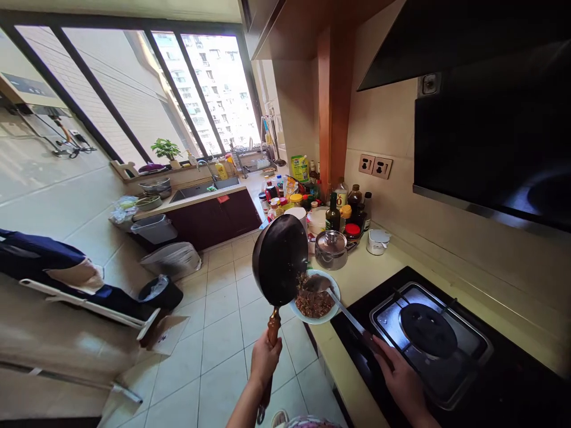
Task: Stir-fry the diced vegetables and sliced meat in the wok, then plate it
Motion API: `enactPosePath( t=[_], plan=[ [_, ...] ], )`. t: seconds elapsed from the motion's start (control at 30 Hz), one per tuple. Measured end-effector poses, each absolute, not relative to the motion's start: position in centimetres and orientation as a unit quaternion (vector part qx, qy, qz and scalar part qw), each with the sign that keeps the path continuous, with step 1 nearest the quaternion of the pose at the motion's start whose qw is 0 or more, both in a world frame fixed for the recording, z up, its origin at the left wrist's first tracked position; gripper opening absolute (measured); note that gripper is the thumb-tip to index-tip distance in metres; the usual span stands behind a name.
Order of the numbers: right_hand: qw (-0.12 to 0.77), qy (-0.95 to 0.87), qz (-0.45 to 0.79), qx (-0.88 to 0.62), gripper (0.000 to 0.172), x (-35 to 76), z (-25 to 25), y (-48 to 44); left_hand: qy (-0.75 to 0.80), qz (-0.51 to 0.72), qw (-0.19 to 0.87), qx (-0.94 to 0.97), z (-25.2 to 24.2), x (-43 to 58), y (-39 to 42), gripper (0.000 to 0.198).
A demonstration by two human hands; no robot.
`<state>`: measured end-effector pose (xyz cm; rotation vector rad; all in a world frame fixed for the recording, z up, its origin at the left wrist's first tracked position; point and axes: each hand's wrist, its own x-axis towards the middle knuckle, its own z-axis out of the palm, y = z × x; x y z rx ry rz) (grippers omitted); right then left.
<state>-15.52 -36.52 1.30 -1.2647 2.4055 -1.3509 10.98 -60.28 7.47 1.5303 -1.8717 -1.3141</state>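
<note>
My left hand (264, 355) is closed round the wooden handle of a black wok (279, 255). The wok is tipped on its side, its rim over the edge of a pale bowl (338, 289). Browned minced food (314, 303) fills the bowl, and some sits at the wok's lower rim. In my right hand (397, 371) is the dark handle of a metal spatula (348, 312). The spatula's blade reaches into the food between wok and bowl. The bowl stands at the counter's front edge, left of the hob.
A gas hob (428, 330) lies below the range hood (491, 131). Behind the bowl stand a lidded steel pot (331, 249), a white canister (377, 242) and several bottles, one of dark green glass (332, 213). The sink (205, 189) is under the window. A black bin (161, 292) stands on the tiled floor.
</note>
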Motion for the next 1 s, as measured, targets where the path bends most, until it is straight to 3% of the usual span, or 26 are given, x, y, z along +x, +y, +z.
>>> enactPosePath(
  t=[0.17,0.33,0.43,0.57,0.73,0.9,1.0],
  plan=[
    [0.129,0.778,-0.497,-0.363,0.038,-16.5,1.8,-37.6,-0.640,-0.504,0.212,0.539,6.9,10.9,-60.7,0.039],
    [0.290,0.668,-0.616,-0.300,0.041,-15.2,6.0,-43.3,-0.628,-0.550,0.211,0.510,6.8,10.5,-60.5,0.038],
    [0.376,0.597,-0.636,-0.312,0.043,-14.1,9.3,-47.9,-0.627,-0.568,0.211,0.489,7.0,10.1,-60.2,0.041],
    [0.410,0.557,-0.615,-0.379,0.044,-14.5,11.7,-51.6,-0.630,-0.579,0.212,0.472,7.1,10.2,-60.4,0.044],
    [0.345,0.616,-0.510,-0.492,0.041,-20.7,12.8,-50.2,-0.636,-0.571,0.223,0.468,7.2,11.0,-61.0,0.029],
    [0.156,0.728,-0.338,-0.575,0.035,-27.9,15.2,-45.6,-0.641,-0.557,0.230,0.476,7.3,12.0,-61.3,0.025],
    [0.070,0.733,-0.301,-0.605,0.034,-28.8,16.7,-43.3,-0.644,-0.544,0.234,0.484,7.5,12.8,-61.3,0.033]
  ],
)
